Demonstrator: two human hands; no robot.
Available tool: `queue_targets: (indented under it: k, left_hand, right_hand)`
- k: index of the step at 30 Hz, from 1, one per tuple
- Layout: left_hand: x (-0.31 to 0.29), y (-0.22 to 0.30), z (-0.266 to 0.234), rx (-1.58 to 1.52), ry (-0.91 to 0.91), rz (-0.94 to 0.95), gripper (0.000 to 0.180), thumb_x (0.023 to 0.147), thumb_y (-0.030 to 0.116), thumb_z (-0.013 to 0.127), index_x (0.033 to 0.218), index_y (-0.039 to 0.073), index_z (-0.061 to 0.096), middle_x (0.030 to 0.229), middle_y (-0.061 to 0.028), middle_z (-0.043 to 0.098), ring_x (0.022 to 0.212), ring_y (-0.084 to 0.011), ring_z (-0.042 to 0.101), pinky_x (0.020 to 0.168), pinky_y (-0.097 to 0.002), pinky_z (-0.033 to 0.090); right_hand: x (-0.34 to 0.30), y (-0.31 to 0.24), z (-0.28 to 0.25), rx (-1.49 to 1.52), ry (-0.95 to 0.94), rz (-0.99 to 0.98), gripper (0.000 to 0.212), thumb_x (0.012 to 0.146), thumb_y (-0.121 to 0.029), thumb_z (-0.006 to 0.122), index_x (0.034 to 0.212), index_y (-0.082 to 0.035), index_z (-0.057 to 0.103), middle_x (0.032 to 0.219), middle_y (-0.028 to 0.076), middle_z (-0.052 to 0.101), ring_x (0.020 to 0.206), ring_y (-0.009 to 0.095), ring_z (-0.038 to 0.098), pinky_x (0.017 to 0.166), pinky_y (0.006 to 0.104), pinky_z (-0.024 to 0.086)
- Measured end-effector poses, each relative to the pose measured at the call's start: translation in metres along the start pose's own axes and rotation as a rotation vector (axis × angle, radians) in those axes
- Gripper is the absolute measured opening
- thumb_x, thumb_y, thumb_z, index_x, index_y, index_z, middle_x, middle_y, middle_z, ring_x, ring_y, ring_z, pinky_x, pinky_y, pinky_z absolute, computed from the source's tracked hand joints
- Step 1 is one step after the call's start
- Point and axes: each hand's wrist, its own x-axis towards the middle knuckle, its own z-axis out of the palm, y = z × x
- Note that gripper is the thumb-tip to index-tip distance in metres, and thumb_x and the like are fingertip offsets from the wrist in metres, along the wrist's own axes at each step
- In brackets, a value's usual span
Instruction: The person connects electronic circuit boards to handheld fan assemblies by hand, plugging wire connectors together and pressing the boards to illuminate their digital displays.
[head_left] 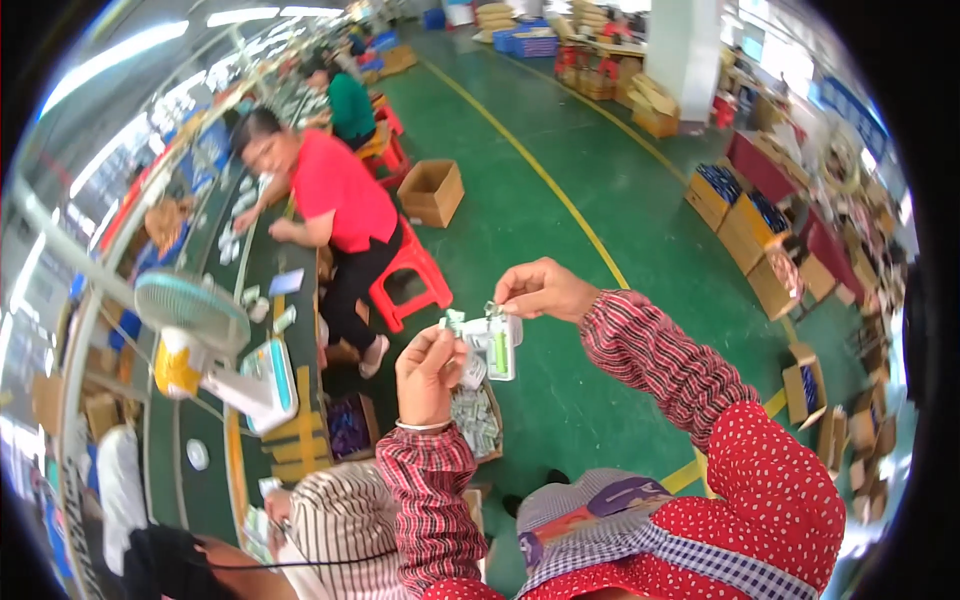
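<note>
Item under inspection: a clear plastic case (514, 352) with a bright green piece (500, 353) inside, held up in front of the wearer, above the floor. The left hand (428, 375), at eight o'clock from the case, has thumb and fingertips drawn together on a small green-and-white piece (453, 320). The right hand (548, 290), at one o'clock, has thumb and forefinger pinched at the case's upper edge on a small part (492, 309), too small to identify. Which hand bears the case's weight cannot be told.

Step in hand, as judged: handling small contents at the case. The next move appears to call for a steady case and a fine right-hand pinch.

Surroundings: at six to seven o'clock, just beyond the case, a carton of packets (478, 420), partly masked by the left arm. At ten, a red stool (410, 275) beneath a seated co-worker (345, 190); at eleven, an open carton (432, 195). At nine, well apart, a fan (190, 310).

Obstruction: a striped-sleeved co-worker (340, 510) at seven to eight o'clock sits close to the left forearm, limiting elbow room.
</note>
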Motion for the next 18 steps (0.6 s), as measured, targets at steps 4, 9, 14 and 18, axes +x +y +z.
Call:
queue_targets:
  k: [4, 9, 14, 18]
  left_hand:
    - [-0.020, -0.012, 0.031, 0.107, 0.077, 0.045, 0.017, 0.092, 0.013, 0.055, 0.101, 0.000, 0.060, 0.078, -0.0019, 0.064, 0.061, -0.0030, 0.051, 0.050, -0.0159, 0.035]
    - [-0.045, -0.012, 0.034, 0.070, 0.126, 0.113, 0.013, 0.091, 0.011, 0.058, 0.100, 0.002, 0.061, 0.079, -0.0043, 0.067, 0.064, -0.0041, 0.056, 0.050, -0.0157, 0.034]
    - [-0.094, -0.019, 0.043, 0.133, 0.149, 0.128, 0.012, 0.090, 0.006, 0.056, 0.099, -0.002, 0.060, 0.082, -0.0058, 0.066, 0.072, -0.0069, 0.058, 0.060, -0.0199, 0.045]
    - [-0.131, -0.028, 0.082, 0.700, 0.245, 0.586, 0.011, 0.081, 0.000, 0.063, 0.093, -0.001, 0.063, 0.085, -0.0087, 0.062, 0.078, -0.0187, 0.060, 0.071, -0.0279, 0.047]
  right_hand:
    - [-0.018, -0.021, -0.001, -0.241, -0.062, 0.127, 0.010, 0.084, -0.004, 0.064, 0.094, -0.002, 0.063, 0.080, 0.000, 0.062, 0.062, 0.004, 0.049, 0.053, 0.0193, 0.037]
    - [-0.024, -0.022, 0.031, -0.159, -0.187, 0.154, 0.017, 0.083, -0.002, 0.065, 0.099, -0.001, 0.059, 0.079, 0.002, 0.061, 0.061, 0.005, 0.049, 0.054, 0.0189, 0.038]
    - [-0.058, -0.010, 0.060, 0.044, -0.177, 0.251, 0.044, 0.080, -0.003, 0.066, 0.120, 0.001, 0.049, 0.093, 0.004, 0.061, 0.070, 0.006, 0.054, 0.055, 0.0175, 0.040]
    - [-0.107, -0.045, 0.075, -0.074, -0.124, 0.292, 0.045, 0.078, -0.008, 0.066, 0.121, 0.000, 0.053, 0.094, 0.004, 0.062, 0.070, 0.005, 0.051, 0.056, 0.0184, 0.038]
